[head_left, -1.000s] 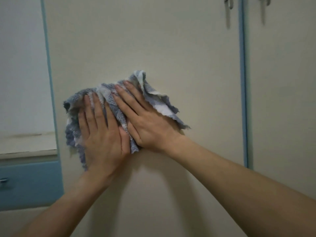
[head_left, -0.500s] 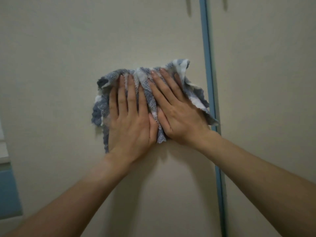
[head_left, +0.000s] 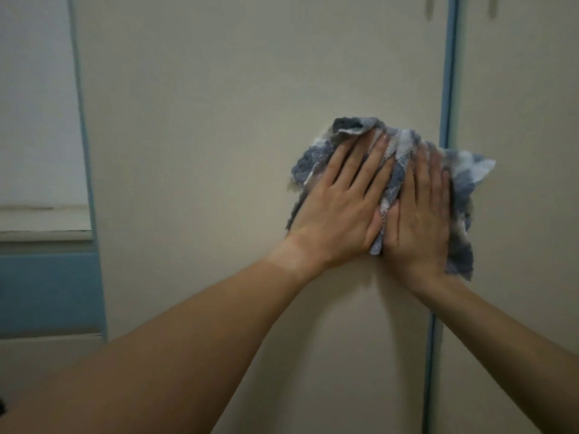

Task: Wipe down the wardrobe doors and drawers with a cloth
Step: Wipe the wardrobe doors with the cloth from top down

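Two hands work one cloth (head_left: 470,173) in our head view: we press it flat against a cream wardrobe door (head_left: 219,120). Our left hand (head_left: 338,211) lies on the cloth's left half, fingers straight and slightly spread, gripping nothing. Our right hand (head_left: 419,220) lies just beside it, thumbs nearly touching, fingers likewise straight and pressing, though their tips are blurred. The blue-and-white cloth is bunched, with folds rising above our fingertips. Its right side crosses the blue strip (head_left: 448,89) that divides this door from a second door (head_left: 526,120), and one pale corner reaches onto that second door. Both forearms are bare. At far left, past a thinner blue edge, sit a pale panel (head_left: 37,104), a ledge (head_left: 44,219) and a blue drawer front (head_left: 47,292).
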